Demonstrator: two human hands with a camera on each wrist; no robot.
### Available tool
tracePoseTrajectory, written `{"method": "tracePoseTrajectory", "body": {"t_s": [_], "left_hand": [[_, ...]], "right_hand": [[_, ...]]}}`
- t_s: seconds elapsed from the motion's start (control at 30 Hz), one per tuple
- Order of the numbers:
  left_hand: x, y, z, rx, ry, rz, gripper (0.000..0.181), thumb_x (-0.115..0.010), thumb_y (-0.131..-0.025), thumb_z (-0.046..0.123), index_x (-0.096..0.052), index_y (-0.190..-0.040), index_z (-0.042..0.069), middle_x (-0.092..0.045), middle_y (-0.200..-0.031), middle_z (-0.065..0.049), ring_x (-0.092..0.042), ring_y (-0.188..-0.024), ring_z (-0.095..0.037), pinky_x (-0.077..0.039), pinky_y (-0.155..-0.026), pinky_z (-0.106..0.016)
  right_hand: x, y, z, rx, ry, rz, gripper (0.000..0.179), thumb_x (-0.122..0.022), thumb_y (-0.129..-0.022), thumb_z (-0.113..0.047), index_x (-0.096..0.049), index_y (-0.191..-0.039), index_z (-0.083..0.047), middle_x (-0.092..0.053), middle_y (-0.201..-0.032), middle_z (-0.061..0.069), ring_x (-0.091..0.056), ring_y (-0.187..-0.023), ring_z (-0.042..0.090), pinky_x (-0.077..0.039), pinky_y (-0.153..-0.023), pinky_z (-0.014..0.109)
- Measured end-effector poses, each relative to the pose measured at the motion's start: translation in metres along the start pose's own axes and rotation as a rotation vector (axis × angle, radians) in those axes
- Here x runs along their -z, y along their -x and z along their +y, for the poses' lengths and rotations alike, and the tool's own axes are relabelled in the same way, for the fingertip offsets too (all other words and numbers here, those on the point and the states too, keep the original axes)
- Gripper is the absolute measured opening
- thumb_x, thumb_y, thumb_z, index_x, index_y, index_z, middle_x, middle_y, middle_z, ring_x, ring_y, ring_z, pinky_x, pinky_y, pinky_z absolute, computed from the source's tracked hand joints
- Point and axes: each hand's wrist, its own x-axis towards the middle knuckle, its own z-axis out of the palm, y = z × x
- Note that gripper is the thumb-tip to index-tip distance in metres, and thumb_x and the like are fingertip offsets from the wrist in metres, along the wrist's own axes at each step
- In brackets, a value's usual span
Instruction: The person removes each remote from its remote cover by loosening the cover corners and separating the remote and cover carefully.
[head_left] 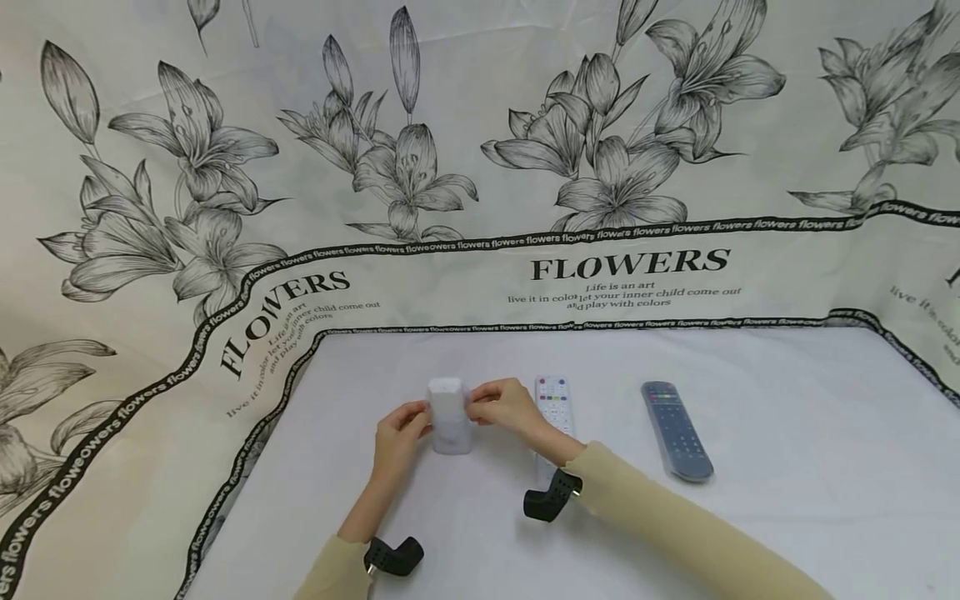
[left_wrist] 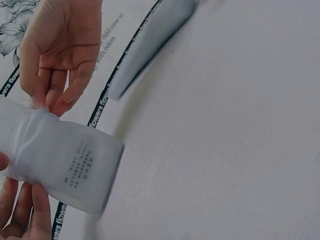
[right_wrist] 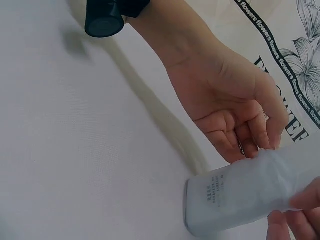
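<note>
Between both hands stands a white remote control [head_left: 446,386], its lower part inside a translucent sleeve [head_left: 452,435]. In the left wrist view the sleeve [left_wrist: 37,132] is bunched into folds around the middle, and small printed text shows toward the squared end. My left hand [head_left: 399,437] pinches the sleeve's left edge with thumb and fingers. From the other side, my right hand [head_left: 513,408] pinches the right edge. The right wrist view has the left hand [right_wrist: 230,100] above the sleeve and the right-hand fingers [right_wrist: 305,197] at the lower right.
Partly hidden by the right forearm, a white remote with coloured buttons [head_left: 553,400] lies on the white table [head_left: 810,433]. Farther right lies a dark grey remote [head_left: 678,433]. A flower-printed cloth [head_left: 450,287] rises behind the table. Black cameras [head_left: 551,496] sit on both wrists.
</note>
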Motion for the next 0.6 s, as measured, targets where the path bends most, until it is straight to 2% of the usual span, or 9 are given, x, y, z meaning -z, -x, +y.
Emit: {"method": "tracePoseTrajectory", "body": {"t_s": [0.1,0.3,0.43,0.6], "left_hand": [[0.001,0.000,0.001,0.002,0.001,-0.019,0.024,-0.058,-0.088,0.000,-0.063,-0.107,-0.014,-0.068,-0.096,-0.010,-0.062,-0.078,0.000,-0.056,-0.076,-0.020],[0.005,0.001,0.000,-0.016,0.046,-0.058,0.022,-0.060,-0.084,-0.006,-0.062,-0.102,-0.018,-0.068,-0.088,-0.004,-0.064,-0.075,-0.001,-0.056,-0.074,-0.019],[0.008,0.002,0.001,-0.028,0.056,-0.074,0.021,-0.061,-0.084,-0.007,-0.061,-0.101,-0.019,-0.069,-0.087,-0.004,-0.064,-0.076,-0.002,-0.056,-0.073,-0.019],[0.008,0.003,0.004,0.011,0.053,-0.080,0.024,-0.061,-0.085,-0.004,-0.061,-0.104,-0.019,-0.069,-0.086,-0.001,-0.064,-0.076,-0.001,-0.056,-0.073,-0.019]], "right_hand": [[0.004,0.002,0.000,0.018,-0.006,-0.040,0.025,-0.069,-0.081,-0.003,-0.068,-0.103,0.009,-0.072,-0.095,0.021,-0.068,-0.076,0.013,-0.059,-0.073,0.030],[0.009,0.007,0.000,0.031,-0.024,-0.094,0.029,-0.070,-0.082,-0.004,-0.067,-0.106,0.011,-0.071,-0.102,0.024,-0.071,-0.085,0.019,-0.059,-0.076,0.031],[0.009,0.009,-0.002,0.035,-0.026,-0.097,0.031,-0.071,-0.080,-0.005,-0.067,-0.106,0.012,-0.071,-0.102,0.024,-0.071,-0.087,0.021,-0.058,-0.076,0.031],[0.007,0.012,-0.001,0.040,0.002,-0.075,0.034,-0.074,-0.079,-0.009,-0.067,-0.106,0.010,-0.071,-0.102,0.022,-0.070,-0.087,0.019,-0.058,-0.075,0.029]]}}
